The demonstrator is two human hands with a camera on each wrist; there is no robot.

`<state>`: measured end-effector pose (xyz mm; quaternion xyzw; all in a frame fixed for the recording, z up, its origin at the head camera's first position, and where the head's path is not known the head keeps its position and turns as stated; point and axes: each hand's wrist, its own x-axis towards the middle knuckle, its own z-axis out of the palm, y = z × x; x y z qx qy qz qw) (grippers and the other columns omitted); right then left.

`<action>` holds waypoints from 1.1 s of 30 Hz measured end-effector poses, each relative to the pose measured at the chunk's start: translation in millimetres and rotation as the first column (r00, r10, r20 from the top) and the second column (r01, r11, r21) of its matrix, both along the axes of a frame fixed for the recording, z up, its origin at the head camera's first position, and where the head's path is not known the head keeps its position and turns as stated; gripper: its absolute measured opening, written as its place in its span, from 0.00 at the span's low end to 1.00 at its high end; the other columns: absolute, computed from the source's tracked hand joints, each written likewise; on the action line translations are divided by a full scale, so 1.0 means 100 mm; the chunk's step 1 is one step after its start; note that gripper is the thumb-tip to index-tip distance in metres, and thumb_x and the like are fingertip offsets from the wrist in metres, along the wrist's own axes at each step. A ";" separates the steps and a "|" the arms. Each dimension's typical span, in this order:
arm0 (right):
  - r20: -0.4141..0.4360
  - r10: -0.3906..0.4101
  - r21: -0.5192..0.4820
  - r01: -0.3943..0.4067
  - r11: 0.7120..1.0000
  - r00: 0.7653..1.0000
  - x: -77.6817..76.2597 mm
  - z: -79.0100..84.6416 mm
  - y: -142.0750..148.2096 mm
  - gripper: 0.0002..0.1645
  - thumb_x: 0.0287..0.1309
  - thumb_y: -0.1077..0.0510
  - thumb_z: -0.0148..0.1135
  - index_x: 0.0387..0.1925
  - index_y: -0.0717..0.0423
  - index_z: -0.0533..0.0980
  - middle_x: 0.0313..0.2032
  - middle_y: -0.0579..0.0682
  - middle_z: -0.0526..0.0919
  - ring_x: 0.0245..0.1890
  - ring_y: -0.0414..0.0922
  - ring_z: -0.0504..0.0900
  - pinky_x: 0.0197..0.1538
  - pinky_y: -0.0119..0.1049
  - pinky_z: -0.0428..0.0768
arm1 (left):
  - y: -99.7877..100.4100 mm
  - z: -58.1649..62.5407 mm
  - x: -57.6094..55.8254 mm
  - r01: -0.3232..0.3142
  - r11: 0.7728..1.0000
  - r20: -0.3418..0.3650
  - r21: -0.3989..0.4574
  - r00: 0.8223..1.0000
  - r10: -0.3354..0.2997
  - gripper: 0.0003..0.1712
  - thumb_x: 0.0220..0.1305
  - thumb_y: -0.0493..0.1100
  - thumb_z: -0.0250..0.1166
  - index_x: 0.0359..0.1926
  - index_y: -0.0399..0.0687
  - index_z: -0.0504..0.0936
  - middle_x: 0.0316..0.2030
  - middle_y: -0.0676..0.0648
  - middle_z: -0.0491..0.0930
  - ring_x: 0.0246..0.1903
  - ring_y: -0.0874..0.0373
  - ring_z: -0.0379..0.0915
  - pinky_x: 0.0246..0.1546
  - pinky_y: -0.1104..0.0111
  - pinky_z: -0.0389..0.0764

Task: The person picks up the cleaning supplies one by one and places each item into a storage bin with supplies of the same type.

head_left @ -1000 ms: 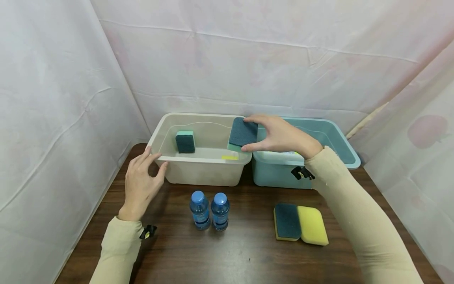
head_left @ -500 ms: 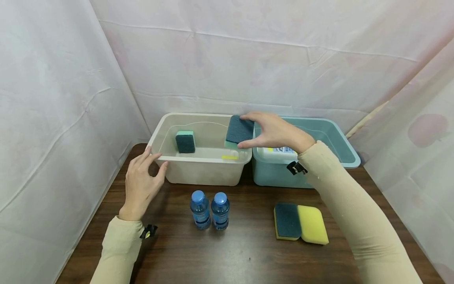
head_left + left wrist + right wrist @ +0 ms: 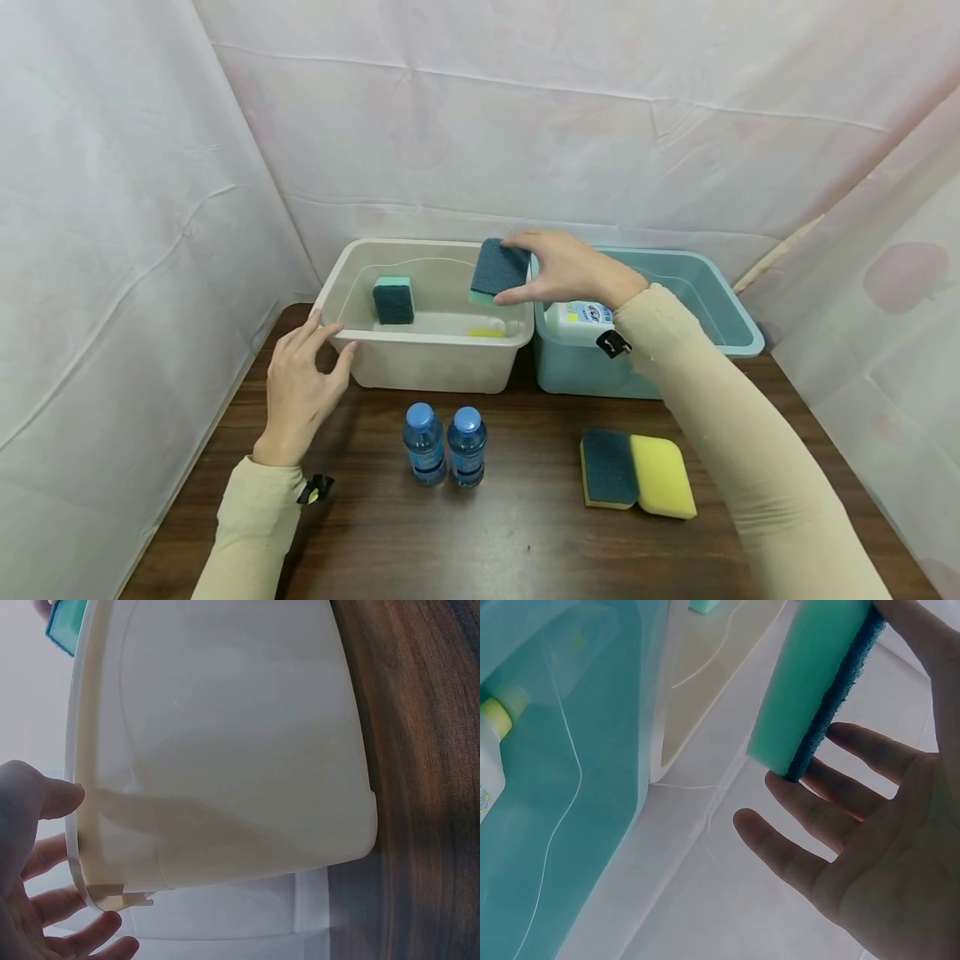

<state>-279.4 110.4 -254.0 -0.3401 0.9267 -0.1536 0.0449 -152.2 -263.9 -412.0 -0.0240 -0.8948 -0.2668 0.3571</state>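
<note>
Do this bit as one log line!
right hand: holds rectangular green-navy foam sponge near beige plastic tub | left hand: at tub's rim | sponge: midair

Head: high, facing forward and down, widest. Left wrist: close on beige bin (image 3: 232, 765). Right wrist: close, blue bin (image 3: 600, 817) at 9 o'clock; shares beige bin, 12 o'clock.

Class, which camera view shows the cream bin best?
The head view: the cream bin shows nearly whole, rim, inside and front. The left wrist view shows its outside close up, cut off at the top; the right wrist view, only part of its rim and inside.
</note>
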 end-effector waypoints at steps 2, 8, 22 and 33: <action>0.003 0.003 -0.003 -0.003 1.000 1.000 -0.02 0.00 -0.02 0.59 0.57 0.27 0.73 0.80 0.49 0.65 0.79 0.53 0.68 0.80 0.54 0.65 0.78 0.55 0.68 | 0.01 0.00 0.00 -0.001 1.000 0.002 -0.001 1.000 0.001 0.22 0.65 0.45 0.75 0.57 0.42 0.89 0.71 0.35 0.77 0.65 0.30 0.74 0.60 0.31 0.74; 0.004 0.018 -0.021 -0.018 1.000 1.000 -0.07 -0.04 -0.05 0.58 0.55 0.28 0.75 0.79 0.49 0.67 0.77 0.53 0.71 0.76 0.54 0.70 0.74 0.54 0.73 | 0.03 0.00 0.00 0.004 1.000 -0.002 0.001 1.000 -0.004 0.22 0.64 0.45 0.75 0.57 0.42 0.89 0.71 0.34 0.77 0.65 0.30 0.74 0.60 0.31 0.74; 0.007 0.031 -0.023 -0.031 0.999 0.999 -0.19 -0.08 -0.15 0.57 0.55 0.28 0.74 0.78 0.50 0.69 0.77 0.52 0.72 0.78 0.52 0.68 0.78 0.52 0.70 | 0.05 0.00 0.01 0.007 1.000 -0.006 -0.001 1.000 -0.007 0.22 0.65 0.45 0.75 0.57 0.41 0.88 0.71 0.34 0.77 0.65 0.30 0.74 0.61 0.32 0.74; 0.009 0.031 -0.004 -0.031 1.000 0.999 -0.23 -0.12 -0.24 0.56 0.55 0.28 0.74 0.78 0.50 0.69 0.77 0.52 0.72 0.77 0.52 0.69 0.76 0.51 0.71 | 0.05 -0.01 0.03 0.010 1.000 -0.005 0.004 1.000 -0.010 0.22 0.65 0.45 0.75 0.57 0.41 0.89 0.71 0.34 0.77 0.65 0.30 0.74 0.61 0.32 0.74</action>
